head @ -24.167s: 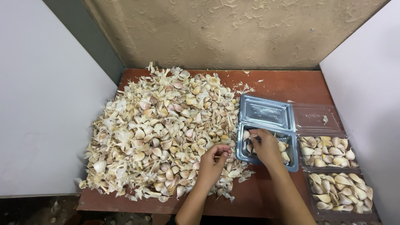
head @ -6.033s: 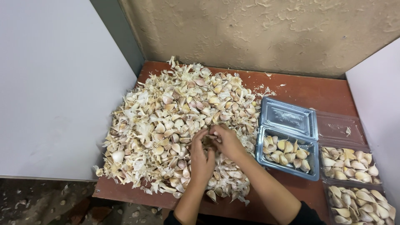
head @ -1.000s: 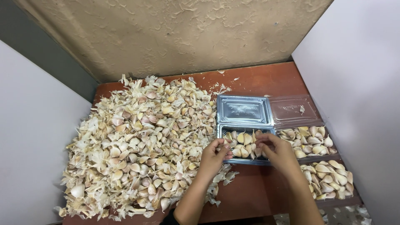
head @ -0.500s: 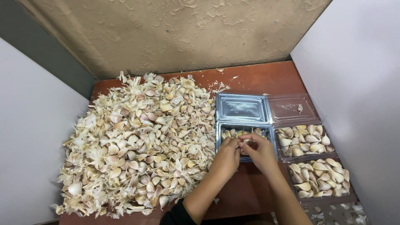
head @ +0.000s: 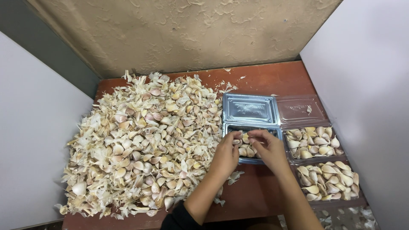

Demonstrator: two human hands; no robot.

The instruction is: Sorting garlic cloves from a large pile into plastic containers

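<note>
hidden: tray [head: 255, 160] contents under both hands | cut off: forearms, bottom edge

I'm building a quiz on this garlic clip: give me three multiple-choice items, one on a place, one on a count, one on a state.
1. Where does the garlic pile lie on the table?
A. left part
B. right edge
C. inside a tray

2. How many trays to the right of the hands are full of cloves?
A. none
B. two
C. five

3. What are both hands doing?
A. resting on the bare table
B. pressed to the wall
C. meeting over the open tray

Answers:
1 A, the pile covers the left part of the table.
2 B, an upper full tray and a lower full tray sit at the right.
3 C, the left hand and right hand come together over the tray with cloves in it.
</note>
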